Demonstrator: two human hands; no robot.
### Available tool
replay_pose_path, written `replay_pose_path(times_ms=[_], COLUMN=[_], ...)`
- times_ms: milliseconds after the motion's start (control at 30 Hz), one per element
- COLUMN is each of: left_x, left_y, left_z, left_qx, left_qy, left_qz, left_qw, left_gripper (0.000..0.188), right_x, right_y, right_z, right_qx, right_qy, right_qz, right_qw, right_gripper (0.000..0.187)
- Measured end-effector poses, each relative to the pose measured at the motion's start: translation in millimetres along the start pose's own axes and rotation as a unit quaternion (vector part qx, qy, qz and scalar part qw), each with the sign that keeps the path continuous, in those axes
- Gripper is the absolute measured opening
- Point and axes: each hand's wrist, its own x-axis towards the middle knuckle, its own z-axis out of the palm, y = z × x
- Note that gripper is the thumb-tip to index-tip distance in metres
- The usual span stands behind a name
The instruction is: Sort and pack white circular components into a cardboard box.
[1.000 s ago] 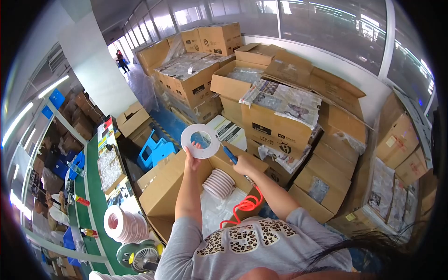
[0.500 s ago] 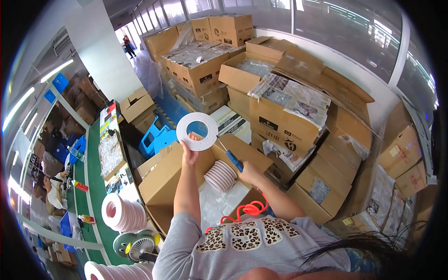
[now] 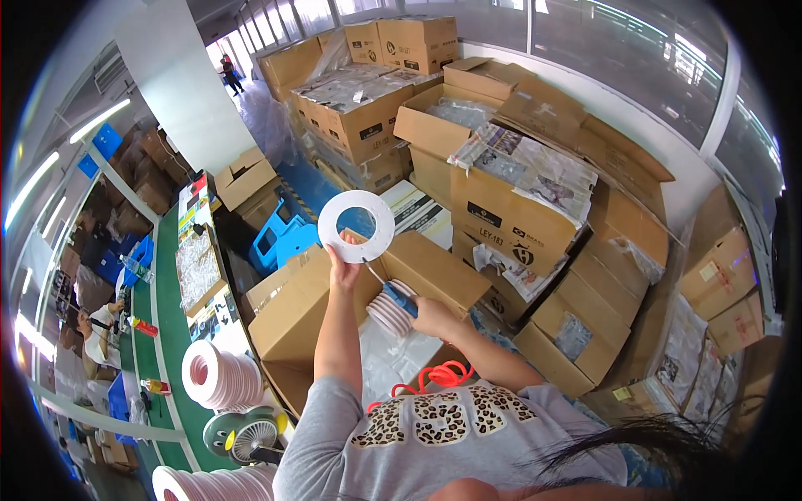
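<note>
My left hand (image 3: 343,265) grips the lower edge of a flat white ring (image 3: 382,225) and holds it up over an open cardboard box (image 3: 294,327). The fingers come through the ring's central hole. In my right hand (image 3: 436,321) is a blue-handled tool (image 3: 400,298) with a thin metal shaft, much like a screwdriver. Its tip meets the ring's bottom edge; whether it touches cannot be made out. Below, inside the box, a stack of white rings (image 3: 387,321) lies on its side beside clear plastic sheeting (image 3: 393,361).
Left of the box are more stacks of white rings (image 3: 219,377) and a small fan (image 3: 249,439). A red coiled cord (image 3: 434,378) lies near my body. Large cartons (image 3: 510,213) crowd the right side. Behind the box sits a blue plastic piece (image 3: 282,240).
My right hand has swung the tool left and down, from the ring's right edge to its bottom edge. The ring has shifted slightly right and up in my left hand.
</note>
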Motion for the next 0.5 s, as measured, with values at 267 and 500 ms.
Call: replay_pose_path(times_ms=[267,500], left_x=[-3.5,-5.2], left_y=[-9.3,-3.1], left_z=[6.1,9.9], left_qx=[-0.027,-0.035], left_qy=[0.03,0.055], left_qz=[-0.014,0.017], left_qw=[0.999,0.998], left_gripper=[0.063,0.061], right_x=[0.4,-11.1], right_y=[-6.9,4.2], right_z=[11.5,-0.4], right_qx=[0.005,-0.027], right_qy=[-0.006,-0.01], right_qz=[-0.036,0.012], right_qw=[0.999,1.0], right_gripper=[0.027,0.028])
